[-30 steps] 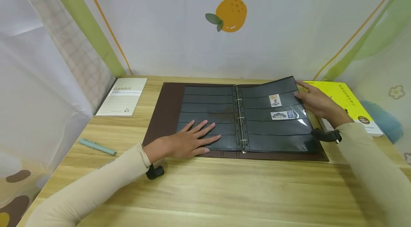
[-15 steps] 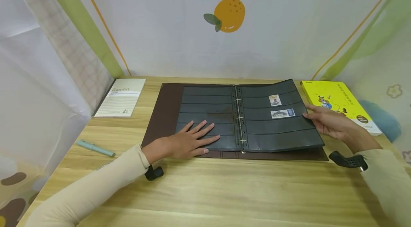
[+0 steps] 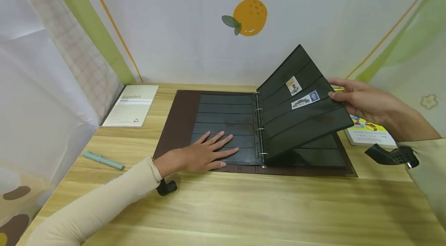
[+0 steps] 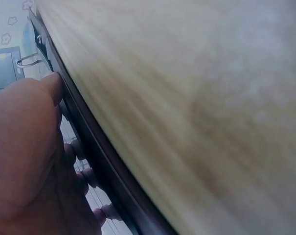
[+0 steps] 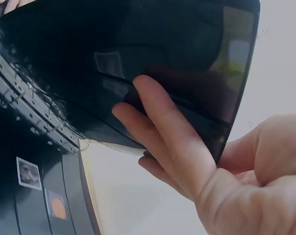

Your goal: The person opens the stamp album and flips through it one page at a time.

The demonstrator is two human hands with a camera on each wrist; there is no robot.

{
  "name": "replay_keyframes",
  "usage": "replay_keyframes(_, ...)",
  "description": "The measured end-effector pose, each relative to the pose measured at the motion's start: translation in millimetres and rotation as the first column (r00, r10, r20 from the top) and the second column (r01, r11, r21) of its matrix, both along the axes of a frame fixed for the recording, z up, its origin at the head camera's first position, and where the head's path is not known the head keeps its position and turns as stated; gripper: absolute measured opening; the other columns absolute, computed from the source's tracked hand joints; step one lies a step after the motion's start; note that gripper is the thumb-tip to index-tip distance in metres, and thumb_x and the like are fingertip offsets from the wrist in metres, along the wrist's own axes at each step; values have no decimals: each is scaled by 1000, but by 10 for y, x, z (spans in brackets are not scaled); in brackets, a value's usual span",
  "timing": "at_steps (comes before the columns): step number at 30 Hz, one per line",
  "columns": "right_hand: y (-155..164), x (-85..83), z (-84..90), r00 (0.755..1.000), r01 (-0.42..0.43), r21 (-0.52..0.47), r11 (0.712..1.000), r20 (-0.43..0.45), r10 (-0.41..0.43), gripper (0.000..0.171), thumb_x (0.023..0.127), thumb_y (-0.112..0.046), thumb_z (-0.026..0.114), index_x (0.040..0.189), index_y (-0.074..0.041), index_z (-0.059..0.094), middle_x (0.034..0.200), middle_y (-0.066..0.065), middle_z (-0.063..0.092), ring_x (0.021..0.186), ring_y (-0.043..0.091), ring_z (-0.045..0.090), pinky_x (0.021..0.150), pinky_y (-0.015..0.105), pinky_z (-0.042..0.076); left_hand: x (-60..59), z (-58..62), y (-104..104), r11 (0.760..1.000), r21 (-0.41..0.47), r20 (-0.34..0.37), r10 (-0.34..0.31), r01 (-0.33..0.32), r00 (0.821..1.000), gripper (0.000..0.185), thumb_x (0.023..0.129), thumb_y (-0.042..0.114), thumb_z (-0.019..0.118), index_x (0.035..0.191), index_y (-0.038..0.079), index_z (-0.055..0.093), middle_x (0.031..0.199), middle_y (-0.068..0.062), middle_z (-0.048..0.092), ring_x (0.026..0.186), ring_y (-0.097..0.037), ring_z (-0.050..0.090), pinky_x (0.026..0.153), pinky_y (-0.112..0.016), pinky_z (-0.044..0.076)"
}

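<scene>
A brown ring-binder stamp album (image 3: 180, 116) lies open on the table. My left hand (image 3: 199, 158) rests with spread fingers on the black left page (image 3: 226, 108), near its lower edge. My right hand (image 3: 378, 105) pinches the outer edge of a lifted black page (image 3: 285, 128), thumb on the front and fingers behind. That page tilts up from the rings (image 3: 259, 130) and carries a small upright stamp (image 3: 293, 86) and a wider stamp (image 3: 305, 99). Another black page (image 3: 324, 155) lies beneath it. In the right wrist view, a stamp (image 5: 29, 173) shows on a lower page.
A notepad (image 3: 131, 106) lies at the back left, with a pale green pen (image 3: 103, 160) in front of it. A yellow book (image 3: 371, 132) sits at the right, partly behind my right hand. Printed curtains (image 3: 195, 52) stand behind the wooden table (image 3: 244, 211).
The right hand slid down the page's outer edge, then lifted the page upward and leftward, uncovering part of the page below. The left hand stayed where it was.
</scene>
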State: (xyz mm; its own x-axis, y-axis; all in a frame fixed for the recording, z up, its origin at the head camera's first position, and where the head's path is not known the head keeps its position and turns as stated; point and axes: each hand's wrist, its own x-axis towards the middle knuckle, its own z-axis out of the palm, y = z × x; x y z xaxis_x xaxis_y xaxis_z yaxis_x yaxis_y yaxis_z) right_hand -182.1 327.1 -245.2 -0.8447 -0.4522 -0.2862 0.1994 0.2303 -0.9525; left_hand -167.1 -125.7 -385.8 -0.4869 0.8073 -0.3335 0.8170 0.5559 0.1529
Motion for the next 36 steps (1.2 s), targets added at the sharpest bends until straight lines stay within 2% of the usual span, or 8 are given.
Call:
replay_keyframes(12,-309,-123,91,978,124,-140,982,184,-98,83,109,-22,45,160,-23,-20,79,-15,66,63,-5,64,62,13,54,-50,34,-42,1000,28,-2,10,-10,1000,59,108,55,28,162,40,9,172,1,-7,160,-27,-8,127,-60,3)
replay_keyframes(15,-354,-120,134,983,87,-121,989,173,-66,83,110,-24,44,159,-23,-23,119,-10,71,81,-2,71,75,20,59,-84,123,38,985,165,10,40,-41,999,54,108,49,38,159,31,34,169,-5,23,157,-29,20,125,-56,23)
replay_keyframes(18,-425,-108,178,990,72,-12,997,124,-70,81,110,-29,43,160,-24,-21,160,-3,39,89,-5,70,79,21,59,-81,294,269,896,421,86,117,-142,989,46,107,40,48,147,18,55,139,-11,64,125,-27,64,106,-46,50)
replay_keyframes(20,-496,-102,211,994,61,52,997,91,-65,80,110,-33,41,160,-23,-20,171,3,10,95,-3,69,82,24,60,-19,464,513,770,588,172,180,-247,969,44,107,38,50,141,12,60,112,-12,76,101,-23,74,91,-39,58)
replay_keyframes(23,-636,-105,267,998,38,109,993,50,-44,79,110,-36,40,161,-22,-19,168,7,17,96,1,69,76,24,59,106,793,915,563,745,262,248,-359,933,48,107,41,49,142,8,59,89,-10,78,75,-16,74,74,-29,58)
replay_keyframes(25,-740,-110,310,999,24,137,990,32,-29,81,109,-38,41,161,-20,-18,162,5,32,89,2,68,73,24,57,168,1022,1156,486,785,266,296,-384,917,55,106,46,47,140,6,60,74,-6,74,62,-9,68,64,-24,55)
replay_keyframes(31,-986,-90,426,999,27,158,987,35,-33,83,107,-40,45,162,-22,-14,70,-10,51,66,3,59,84,24,57,134,1450,1474,514,784,198,323,-347,926,49,103,48,52,114,6,74,50,2,57,39,-11,46,47,-23,41)
replay_keyframes(36,-1020,-35,421,998,-13,95,995,56,8,81,108,-36,45,162,-24,-15,156,12,43,102,10,73,97,32,57,104,1508,1393,488,776,303,268,-400,915,33,100,29,58,118,6,74,76,-3,76,50,-10,65,53,-21,52)
